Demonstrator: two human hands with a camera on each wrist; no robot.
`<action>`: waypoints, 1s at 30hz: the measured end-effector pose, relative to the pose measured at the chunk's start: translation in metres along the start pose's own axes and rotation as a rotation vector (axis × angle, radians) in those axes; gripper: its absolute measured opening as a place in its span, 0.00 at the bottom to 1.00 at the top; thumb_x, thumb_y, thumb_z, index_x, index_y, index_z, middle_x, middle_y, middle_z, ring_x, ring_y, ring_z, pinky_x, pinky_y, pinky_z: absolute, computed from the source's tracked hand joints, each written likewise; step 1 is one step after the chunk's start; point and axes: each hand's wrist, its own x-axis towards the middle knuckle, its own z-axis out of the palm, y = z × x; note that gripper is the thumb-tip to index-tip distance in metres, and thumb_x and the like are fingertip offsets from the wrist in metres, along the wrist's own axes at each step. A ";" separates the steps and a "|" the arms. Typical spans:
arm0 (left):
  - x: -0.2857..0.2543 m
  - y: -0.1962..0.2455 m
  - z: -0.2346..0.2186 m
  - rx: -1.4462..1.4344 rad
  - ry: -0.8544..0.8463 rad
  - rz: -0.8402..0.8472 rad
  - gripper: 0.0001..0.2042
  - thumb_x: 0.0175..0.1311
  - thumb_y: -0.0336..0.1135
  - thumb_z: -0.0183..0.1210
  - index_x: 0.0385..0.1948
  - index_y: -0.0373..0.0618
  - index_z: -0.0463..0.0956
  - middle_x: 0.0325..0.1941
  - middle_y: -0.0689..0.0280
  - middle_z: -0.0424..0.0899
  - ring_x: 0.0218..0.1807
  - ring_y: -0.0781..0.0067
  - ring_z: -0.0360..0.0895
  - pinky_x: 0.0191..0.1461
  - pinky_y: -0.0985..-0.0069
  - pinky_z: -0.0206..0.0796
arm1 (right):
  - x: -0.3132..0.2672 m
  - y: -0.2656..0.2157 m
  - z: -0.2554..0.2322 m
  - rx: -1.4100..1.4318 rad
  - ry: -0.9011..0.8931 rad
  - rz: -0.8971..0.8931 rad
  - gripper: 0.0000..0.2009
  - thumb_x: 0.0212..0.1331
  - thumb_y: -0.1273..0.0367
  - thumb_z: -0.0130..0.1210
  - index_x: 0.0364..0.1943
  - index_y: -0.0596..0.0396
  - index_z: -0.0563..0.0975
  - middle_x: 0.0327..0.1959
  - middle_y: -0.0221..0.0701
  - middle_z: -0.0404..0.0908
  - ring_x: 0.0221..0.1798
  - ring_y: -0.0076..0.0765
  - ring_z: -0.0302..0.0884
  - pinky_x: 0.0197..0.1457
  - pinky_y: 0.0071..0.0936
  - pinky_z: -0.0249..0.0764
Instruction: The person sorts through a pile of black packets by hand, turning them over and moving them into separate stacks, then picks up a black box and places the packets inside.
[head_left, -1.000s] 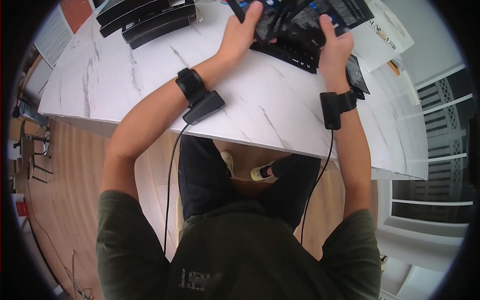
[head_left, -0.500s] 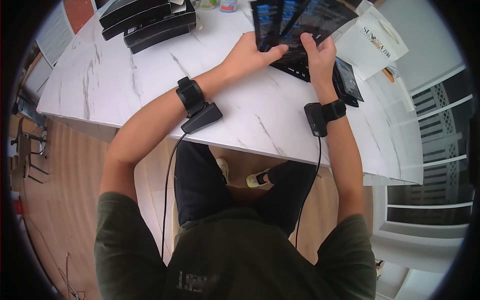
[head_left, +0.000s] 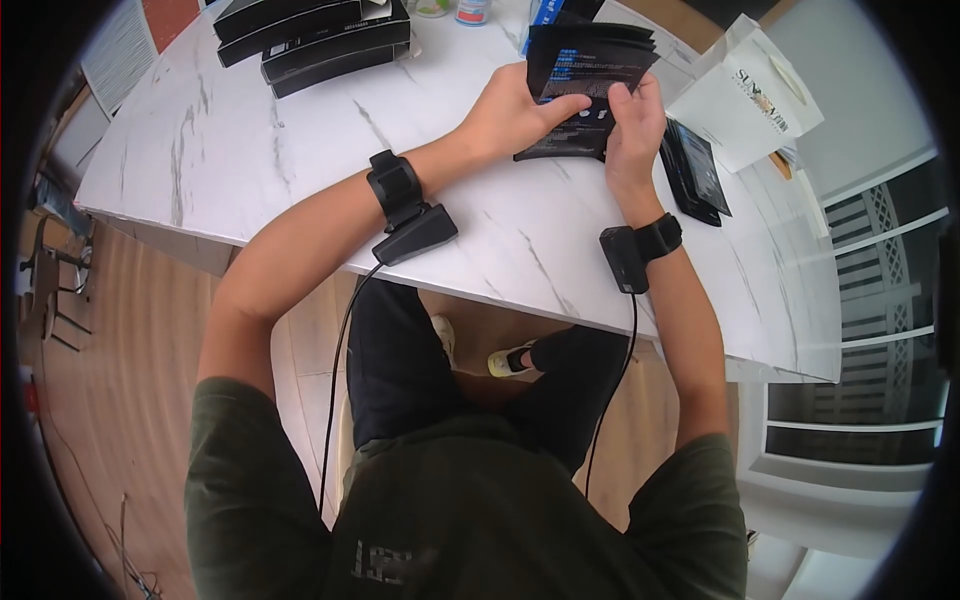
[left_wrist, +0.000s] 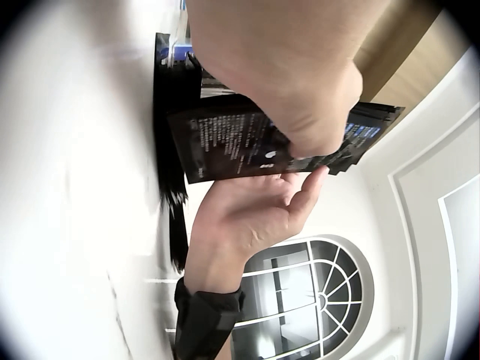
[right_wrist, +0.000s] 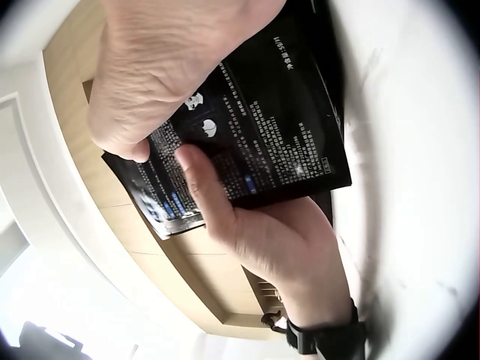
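Note:
Between my two hands stands a stack of flat black sachets (head_left: 590, 72), printed with white and blue text, held upright over the table. My left hand (head_left: 505, 118) grips its left side, the thumb lying across the front. On the right side my right hand (head_left: 634, 138) holds the stack, its thumb also on the printed face. In the left wrist view the sachets (left_wrist: 225, 142) show their edges fanned slightly at one end. The right wrist view shows the front sachet (right_wrist: 281, 127) close up, with the left thumb pressed on it. Fingers behind the stack are mostly hidden.
More black sachets (head_left: 694, 172) lie in a pile right of my right hand. Behind them stands a white paper bag (head_left: 745, 95). Black boxes (head_left: 335, 45) are stacked at the back left, and a small bottle (head_left: 472, 11) stands at the table's (head_left: 460, 225) far side.
The sachets, spread apart in a fan a second ago, have come together into one more even upright stack. My right hand has moved left and nearer, closer to my left hand.

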 end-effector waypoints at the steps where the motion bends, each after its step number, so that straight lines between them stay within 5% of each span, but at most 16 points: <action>1: 0.000 0.003 0.000 -0.053 0.050 0.038 0.17 0.54 0.35 0.66 0.44 0.40 0.76 0.38 0.62 0.84 0.38 0.75 0.80 0.44 0.78 0.71 | 0.000 -0.001 0.000 0.013 0.002 -0.010 0.15 0.63 0.67 0.51 0.48 0.62 0.67 0.44 0.33 0.74 0.46 0.22 0.69 0.53 0.19 0.64; 6: 0.005 0.002 0.009 -0.262 0.229 0.293 0.19 0.55 0.31 0.66 0.47 0.40 0.72 0.35 0.67 0.82 0.38 0.82 0.78 0.42 0.83 0.72 | -0.007 0.005 -0.003 -0.025 0.053 -0.012 0.15 0.64 0.65 0.50 0.48 0.62 0.69 0.45 0.32 0.74 0.46 0.23 0.69 0.53 0.20 0.65; 13: 0.003 -0.015 0.010 -0.191 0.147 0.141 0.17 0.55 0.30 0.66 0.45 0.38 0.72 0.38 0.64 0.83 0.38 0.81 0.78 0.44 0.81 0.72 | -0.009 0.011 0.001 -0.025 0.044 0.069 0.18 0.63 0.65 0.50 0.52 0.64 0.68 0.48 0.34 0.74 0.48 0.25 0.71 0.54 0.22 0.66; 20: 0.011 -0.007 -0.001 -0.267 0.341 0.130 0.16 0.56 0.30 0.65 0.44 0.37 0.71 0.39 0.63 0.83 0.38 0.78 0.79 0.44 0.79 0.72 | -0.007 0.010 0.000 -0.262 -0.205 0.075 0.21 0.57 0.70 0.56 0.54 0.63 0.67 0.47 0.34 0.75 0.47 0.25 0.72 0.53 0.22 0.69; 25: 0.010 -0.013 -0.002 -0.321 0.258 0.101 0.18 0.63 0.34 0.58 0.51 0.38 0.66 0.44 0.62 0.81 0.46 0.77 0.76 0.51 0.77 0.69 | 0.001 0.010 -0.009 -0.519 -0.124 -0.055 0.17 0.54 0.69 0.60 0.45 0.63 0.72 0.39 0.33 0.79 0.41 0.25 0.74 0.48 0.22 0.71; 30: 0.012 -0.026 0.000 -0.374 0.132 0.006 0.20 0.70 0.38 0.47 0.59 0.40 0.58 0.50 0.60 0.78 0.55 0.76 0.71 0.59 0.74 0.62 | 0.043 -0.041 -0.057 -0.247 0.164 -0.095 0.15 0.56 0.72 0.55 0.47 0.63 0.71 0.42 0.34 0.77 0.43 0.27 0.73 0.50 0.24 0.69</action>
